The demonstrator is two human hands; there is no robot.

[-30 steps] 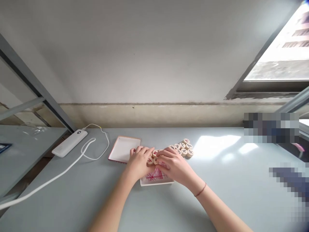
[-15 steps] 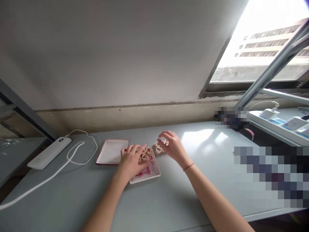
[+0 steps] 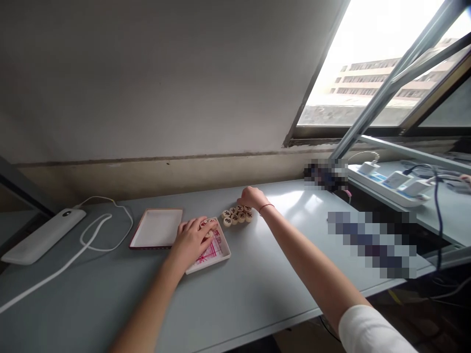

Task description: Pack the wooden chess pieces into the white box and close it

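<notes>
My left hand (image 3: 189, 240) curls over several round Chinese chess pieces (image 3: 209, 225) at the upper end of a shallow white box (image 3: 221, 256). Thumb and fingers close around them, partly hiding them. A pink-red line pattern shows on the box floor. Just right of the box, a cluster of pale wooden chess pieces (image 3: 234, 218) with dark characters lies in rows on the desk. My right hand (image 3: 252, 197) is at the far edge of this cluster, its fingers bent down and closed. Whatever they grip is hidden behind the hand.
An open white lid with a red edge (image 3: 156, 228) lies left of the box. Further left are a white power bank (image 3: 42, 235) and a looping white cable (image 3: 59, 271). A power strip with chargers (image 3: 386, 184) is at the right, beyond a metal frame post (image 3: 379, 95).
My right hand has moved to the far side of the loose pieces, exposing more of them. My left hand now covers more of the pieces in the box. The view has turned right.
</notes>
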